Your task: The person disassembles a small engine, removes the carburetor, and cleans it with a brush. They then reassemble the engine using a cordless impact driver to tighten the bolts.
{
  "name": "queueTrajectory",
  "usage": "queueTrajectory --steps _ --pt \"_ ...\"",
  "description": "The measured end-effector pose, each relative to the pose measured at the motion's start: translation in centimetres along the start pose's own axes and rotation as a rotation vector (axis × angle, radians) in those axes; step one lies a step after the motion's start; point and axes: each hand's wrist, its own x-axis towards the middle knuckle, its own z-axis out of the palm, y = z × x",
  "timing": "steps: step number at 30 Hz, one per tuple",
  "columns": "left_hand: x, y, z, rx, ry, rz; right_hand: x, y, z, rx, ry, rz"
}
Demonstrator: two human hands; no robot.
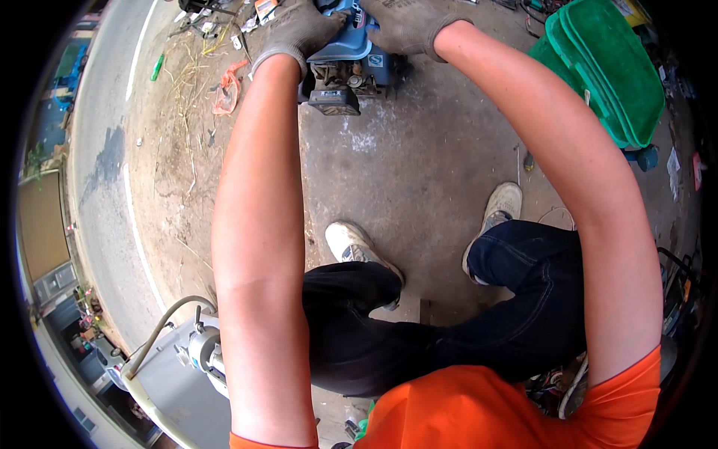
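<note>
Both my hands wear grey knit gloves and reach to the top edge of the view. My left hand (303, 31) grips the left side of a blue machine (340, 46) with its fingers curled. My right hand (407, 22) holds its right side, its fingertips partly cropped or hidden. Below the blue casing shows a dirty metal engine section with a dark rectangular part (333, 101) sticking out toward me.
A green plastic lid or bin (602, 75) lies at right. An orange plastic bag (224, 93), a green bottle (157, 67), straw and litter lie at left, beside a road (112, 209). A grey metal machine with a hose (161, 374) stands at lower left. My feet are on concrete (404, 172).
</note>
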Motion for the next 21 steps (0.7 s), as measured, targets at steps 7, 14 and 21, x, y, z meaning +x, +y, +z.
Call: queueTrajectory --steps 7,14,21 --pt "-0.4 0.0 0.4 0.015 0.034 0.012 -0.3 -0.8 -1.2 0.003 -0.115 0.039" --pt "-0.3 0.4 0.0 -0.003 -0.008 -0.028 -0.5 -0.5 -0.3 -0.006 -0.017 -0.009" --pt "-0.5 0.8 -0.1 -0.050 -0.012 -0.033 -0.7 0.6 -1.1 0.038 -0.070 -0.016"
